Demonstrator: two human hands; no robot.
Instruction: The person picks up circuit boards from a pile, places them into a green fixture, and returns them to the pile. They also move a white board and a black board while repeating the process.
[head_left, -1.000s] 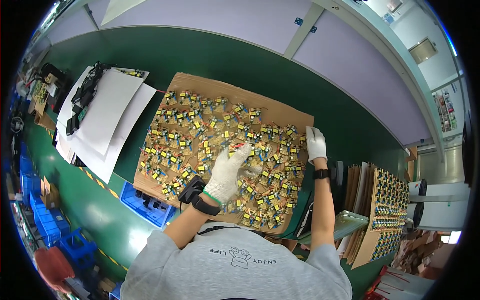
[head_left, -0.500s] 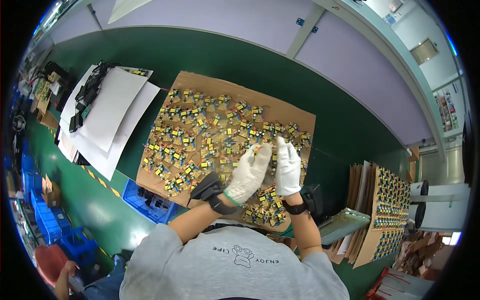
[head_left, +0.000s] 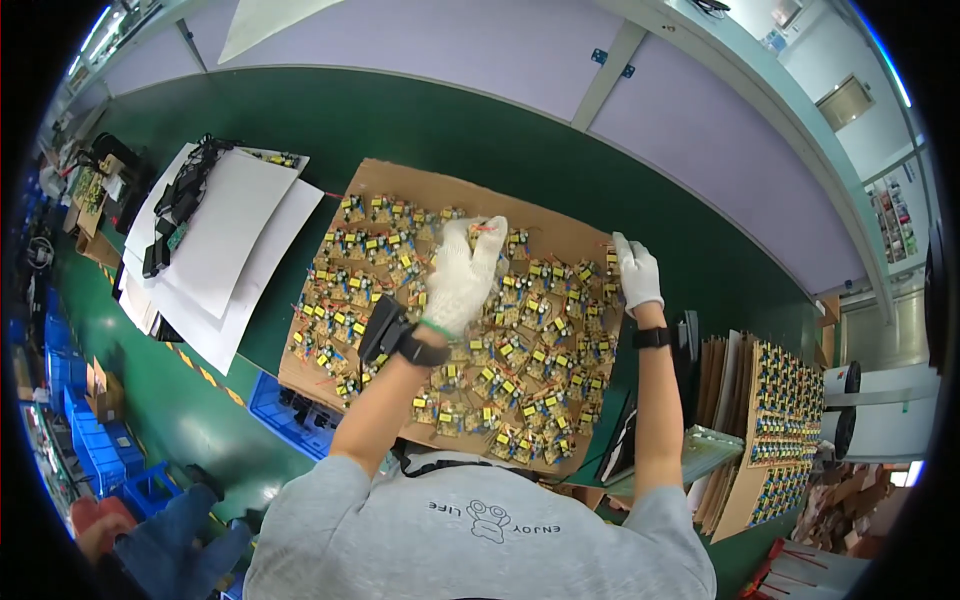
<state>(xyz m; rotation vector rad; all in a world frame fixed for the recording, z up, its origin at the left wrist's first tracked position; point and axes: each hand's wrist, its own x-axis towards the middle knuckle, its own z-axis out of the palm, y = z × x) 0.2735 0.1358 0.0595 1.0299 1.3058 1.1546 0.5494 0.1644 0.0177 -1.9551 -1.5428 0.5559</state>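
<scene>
I see left hand (head_left: 464, 278) over circuit boards (head_left: 538, 356), twelve o'clock on cardboard (head_left: 400, 180); right hand (head_left: 638, 276) at its two o'clock edge. Both grips: I cannot tell.

White sheets (head_left: 255, 215) are piled on the left of the green bench (head_left: 400, 112), with black cables and adapters (head_left: 183, 195) laid across them. Below its edge, dark pieces are held in a blue crate (head_left: 268, 405). The green floor (head_left: 190, 430) is crossed by striped tape (head_left: 205, 377). Behind, lilac panels (head_left: 720, 160) are framed by a pale post (head_left: 612, 75)
</scene>
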